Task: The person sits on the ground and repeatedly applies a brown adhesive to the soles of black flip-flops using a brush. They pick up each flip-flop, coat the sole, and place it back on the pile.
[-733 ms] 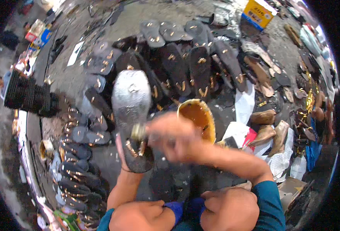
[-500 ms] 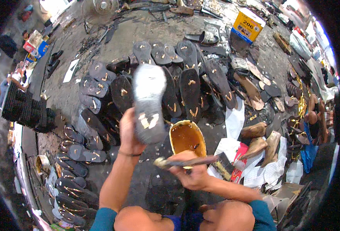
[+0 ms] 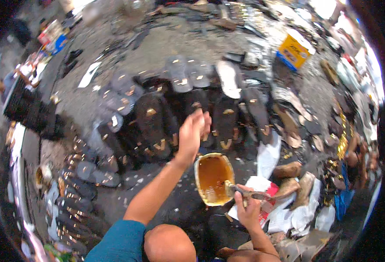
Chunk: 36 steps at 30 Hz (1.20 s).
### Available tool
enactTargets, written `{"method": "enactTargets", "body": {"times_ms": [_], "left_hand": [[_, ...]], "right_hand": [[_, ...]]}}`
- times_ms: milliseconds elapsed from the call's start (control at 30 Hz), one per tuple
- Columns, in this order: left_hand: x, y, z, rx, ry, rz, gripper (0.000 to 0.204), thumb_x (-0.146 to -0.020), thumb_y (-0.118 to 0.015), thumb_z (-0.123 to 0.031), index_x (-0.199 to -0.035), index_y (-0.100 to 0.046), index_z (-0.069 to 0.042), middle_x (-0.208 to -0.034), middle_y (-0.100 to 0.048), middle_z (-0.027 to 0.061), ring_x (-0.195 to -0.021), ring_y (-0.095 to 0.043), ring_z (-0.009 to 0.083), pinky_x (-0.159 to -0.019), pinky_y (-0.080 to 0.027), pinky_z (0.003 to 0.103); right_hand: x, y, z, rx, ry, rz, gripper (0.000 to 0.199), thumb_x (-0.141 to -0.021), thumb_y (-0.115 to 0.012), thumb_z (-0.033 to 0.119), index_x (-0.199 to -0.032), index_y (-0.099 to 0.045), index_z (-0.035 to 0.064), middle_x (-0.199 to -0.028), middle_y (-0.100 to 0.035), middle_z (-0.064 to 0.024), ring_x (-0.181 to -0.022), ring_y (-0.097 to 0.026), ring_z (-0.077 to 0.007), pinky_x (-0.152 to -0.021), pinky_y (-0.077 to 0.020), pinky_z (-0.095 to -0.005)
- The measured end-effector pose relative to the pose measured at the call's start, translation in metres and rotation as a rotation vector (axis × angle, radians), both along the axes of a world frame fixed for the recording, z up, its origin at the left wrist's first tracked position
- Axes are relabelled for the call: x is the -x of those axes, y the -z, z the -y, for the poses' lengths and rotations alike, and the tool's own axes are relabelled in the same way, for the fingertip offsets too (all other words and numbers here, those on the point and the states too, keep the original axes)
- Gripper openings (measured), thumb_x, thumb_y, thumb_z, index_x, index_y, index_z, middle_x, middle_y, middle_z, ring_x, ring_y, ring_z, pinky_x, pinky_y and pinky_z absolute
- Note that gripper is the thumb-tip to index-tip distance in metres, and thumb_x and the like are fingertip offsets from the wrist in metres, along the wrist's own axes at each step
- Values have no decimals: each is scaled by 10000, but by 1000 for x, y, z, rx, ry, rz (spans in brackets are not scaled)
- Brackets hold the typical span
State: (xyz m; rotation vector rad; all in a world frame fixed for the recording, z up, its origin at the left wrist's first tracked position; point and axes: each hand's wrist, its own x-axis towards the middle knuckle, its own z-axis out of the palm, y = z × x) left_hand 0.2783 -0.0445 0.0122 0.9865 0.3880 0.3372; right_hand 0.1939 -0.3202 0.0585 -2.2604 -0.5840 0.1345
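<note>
Left hand (image 3: 192, 131) stretched out toward 12 o'clock over the dark soles (image 3: 157, 126), fingers loose, grasping nothing; blurred. Right hand (image 3: 248, 209) clenched on a brush (image 3: 245, 192), bristle end at the glue tin (image 3: 213, 178) rim's 4 o'clock. Grey sole (image 3: 228, 78) lies at 12 o'clock. Brush tip smeared, unclear.

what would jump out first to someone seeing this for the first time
Most likely the rows of dark sandal soles fanned out over the grey floor, filling the middle and running down the left side. In front of them sits a tin of amber glue, with the right hand holding a brush at its rim. The left hand reaches out, empty, over the soles.
</note>
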Motion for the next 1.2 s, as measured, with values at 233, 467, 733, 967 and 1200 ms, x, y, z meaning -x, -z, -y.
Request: {"method": "enactTargets", "body": {"times_ms": [233,467,733,967,1200], "left_hand": [[263,106,-105,-405,-1129,-658,613,-855,-756,-248,-1314,-464,34,-1322,-439,171,-1108,-477,227,-980,-428,364],[386,139,-216,79,-1250,-705,384,-756,-753,-154,-1076,-645,30,-958,-671,95,-892,-644,256,-805,-515,404],[409,22,-9,-964,-437,-769,569,-701,-749,-103,-1244,-598,-25,-1162,-634,164,-1085,-611,272,-954,-475,357],[358,69,48,-1284,173,-728,878,-854,-671,-570,-1515,-384,-69,-1617,-180,264,-1506,-129,445,-1197,-138,581],[286,42,-2,412,-176,-309,587,-1045,-394,-454,-1442,-493,-33,-1395,-570,166,-1269,-561,286,-1098,-419,380]], "right_hand": [[-19,35,-42,143,-41,182,205,-859,-740,171,-1036,-731,68,-926,-699,-101,-974,-593,-300,-914,-427,-436],[-12,7,-49,321,-223,173,169,-847,-707,140,-951,-661,15,-953,-674,-181,-863,-640,-343,-788,-497,-445],[3,-12,21,707,-421,-222,363,-842,-704,336,-961,-701,-8,-736,-679,-208,-721,-696,-341,-649,-528,-428],[-3,-45,-62,-232,-377,-840,229,-913,-700,126,-1106,-686,4,-1036,-712,-64,-946,-643,-145,-871,-515,-325],[18,-47,-120,-561,-467,-588,262,-897,-741,74,-1138,-651,27,-1052,-694,-47,-996,-642,-157,-890,-509,-309]]}}
